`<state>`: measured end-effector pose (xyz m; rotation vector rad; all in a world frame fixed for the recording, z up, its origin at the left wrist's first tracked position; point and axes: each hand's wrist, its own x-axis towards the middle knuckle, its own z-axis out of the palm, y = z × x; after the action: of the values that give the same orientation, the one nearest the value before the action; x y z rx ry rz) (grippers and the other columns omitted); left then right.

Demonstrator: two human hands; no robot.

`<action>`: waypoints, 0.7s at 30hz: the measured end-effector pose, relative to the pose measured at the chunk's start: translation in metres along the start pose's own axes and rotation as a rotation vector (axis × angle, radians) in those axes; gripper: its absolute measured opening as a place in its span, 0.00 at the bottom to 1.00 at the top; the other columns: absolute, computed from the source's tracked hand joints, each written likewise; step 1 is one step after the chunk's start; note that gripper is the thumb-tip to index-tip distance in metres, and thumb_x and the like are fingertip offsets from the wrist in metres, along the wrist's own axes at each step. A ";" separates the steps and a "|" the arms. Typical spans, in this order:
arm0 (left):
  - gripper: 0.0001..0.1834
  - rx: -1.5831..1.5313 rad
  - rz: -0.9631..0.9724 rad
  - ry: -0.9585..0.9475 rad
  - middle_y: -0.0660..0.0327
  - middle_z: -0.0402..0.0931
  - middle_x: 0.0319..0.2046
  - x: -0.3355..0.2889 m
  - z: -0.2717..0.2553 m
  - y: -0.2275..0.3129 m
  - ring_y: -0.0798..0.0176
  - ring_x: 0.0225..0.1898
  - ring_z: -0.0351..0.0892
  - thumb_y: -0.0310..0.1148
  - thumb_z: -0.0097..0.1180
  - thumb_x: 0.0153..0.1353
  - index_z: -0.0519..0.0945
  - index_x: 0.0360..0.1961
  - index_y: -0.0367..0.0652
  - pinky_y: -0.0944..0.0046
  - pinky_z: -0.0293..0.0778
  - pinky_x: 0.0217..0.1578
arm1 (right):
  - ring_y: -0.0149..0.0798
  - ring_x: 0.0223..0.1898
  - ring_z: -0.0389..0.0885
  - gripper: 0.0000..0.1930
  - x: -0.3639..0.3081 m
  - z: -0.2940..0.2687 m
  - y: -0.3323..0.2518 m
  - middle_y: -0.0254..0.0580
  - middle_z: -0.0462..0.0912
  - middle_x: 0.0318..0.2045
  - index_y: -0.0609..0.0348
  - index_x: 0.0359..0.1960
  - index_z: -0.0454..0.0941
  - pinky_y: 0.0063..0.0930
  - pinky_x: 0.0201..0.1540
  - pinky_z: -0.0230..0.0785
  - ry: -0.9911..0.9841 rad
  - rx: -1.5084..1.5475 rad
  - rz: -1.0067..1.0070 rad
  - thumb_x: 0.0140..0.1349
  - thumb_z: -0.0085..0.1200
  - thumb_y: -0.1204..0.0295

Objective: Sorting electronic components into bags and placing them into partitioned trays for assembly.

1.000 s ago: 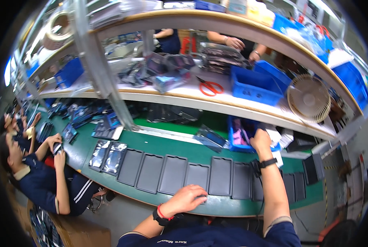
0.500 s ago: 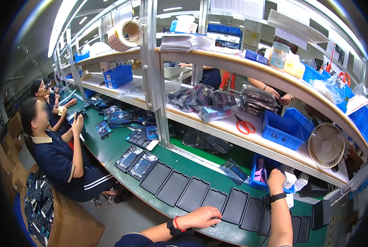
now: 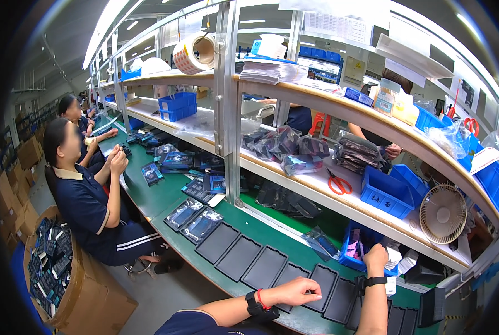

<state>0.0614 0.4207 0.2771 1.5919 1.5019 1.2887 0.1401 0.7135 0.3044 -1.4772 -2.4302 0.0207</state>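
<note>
We counted two bagged packs [image 3: 202, 224], one fan [image 3: 443, 214]! Left hand [image 3: 297, 291], curled, blocked trays [image 3: 265, 268]; whether right hand [image 3: 376, 257] pinched, we couldn't tell.

A long green-topped workbench [image 3: 154, 202] carries a row of shallow black rectangular trays [image 3: 264, 268]. Two flat, shiny clear-plastic packets [image 3: 202, 225] lie at the row's left end.

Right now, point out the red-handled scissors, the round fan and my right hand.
Red-handled scissors [image 3: 339, 184], head view: on the handles.
Round fan [image 3: 443, 214], head view: on the hub at the grille's middle.
Right hand [image 3: 376, 256], head view: on the back of the hand.
</note>
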 end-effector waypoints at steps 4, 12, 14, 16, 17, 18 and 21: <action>0.10 -0.015 0.035 -0.006 0.59 0.77 0.29 0.001 0.009 -0.001 0.62 0.32 0.76 0.34 0.55 0.59 0.78 0.32 0.37 0.64 0.71 0.34 | 0.55 0.41 0.80 0.15 0.000 0.006 0.008 0.58 0.81 0.36 0.64 0.35 0.76 0.42 0.45 0.73 -0.005 -0.056 -0.026 0.45 0.62 0.72; 0.09 -0.096 -0.033 0.009 0.62 0.76 0.27 -0.001 0.011 -0.003 0.68 0.32 0.75 0.34 0.55 0.60 0.78 0.31 0.37 0.67 0.70 0.31 | 0.58 0.36 0.80 0.07 -0.002 0.006 0.003 0.60 0.80 0.30 0.67 0.29 0.76 0.45 0.41 0.73 0.055 -0.023 -0.067 0.47 0.55 0.78; 0.09 -0.192 -0.020 0.022 0.64 0.76 0.28 0.011 0.014 -0.014 0.71 0.32 0.73 0.33 0.55 0.60 0.78 0.31 0.37 0.69 0.69 0.32 | 0.58 0.35 0.80 0.07 -0.002 0.005 -0.002 0.59 0.81 0.29 0.68 0.30 0.75 0.46 0.39 0.74 0.106 -0.033 -0.113 0.48 0.53 0.78; 0.09 -0.425 0.018 0.067 0.69 0.74 0.29 0.023 0.020 -0.024 0.78 0.33 0.69 0.33 0.54 0.62 0.77 0.32 0.37 0.72 0.68 0.34 | 0.59 0.32 0.80 0.06 -0.011 -0.006 -0.011 0.60 0.80 0.28 0.67 0.28 0.74 0.47 0.38 0.74 0.202 -0.012 -0.118 0.47 0.51 0.80; 0.08 -0.608 -0.047 0.109 0.70 0.74 0.30 0.034 0.027 -0.032 0.76 0.33 0.69 0.33 0.53 0.63 0.77 0.35 0.38 0.73 0.68 0.37 | 0.60 0.31 0.80 0.05 -0.014 -0.007 -0.009 0.61 0.80 0.27 0.67 0.28 0.73 0.47 0.36 0.74 0.247 -0.003 -0.129 0.47 0.50 0.81; 0.12 -0.684 -0.097 0.079 0.68 0.75 0.36 0.041 0.028 -0.034 0.75 0.37 0.71 0.35 0.53 0.64 0.75 0.43 0.39 0.72 0.69 0.39 | 0.60 0.30 0.80 0.04 -0.025 -0.012 -0.009 0.60 0.79 0.26 0.67 0.27 0.72 0.48 0.34 0.73 0.273 -0.010 -0.172 0.48 0.49 0.81; 0.23 -0.840 -0.242 0.142 0.65 0.72 0.49 0.058 0.041 -0.018 0.71 0.49 0.69 0.40 0.52 0.64 0.67 0.56 0.42 0.67 0.67 0.48 | 0.60 0.27 0.78 0.05 -0.069 -0.034 -0.017 0.58 0.77 0.22 0.65 0.24 0.70 0.49 0.30 0.69 0.312 0.083 -0.283 0.44 0.51 0.81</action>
<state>0.0857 0.4876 0.2601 0.7665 0.9639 1.6095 0.1637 0.6409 0.3233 -1.0049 -2.3241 -0.1550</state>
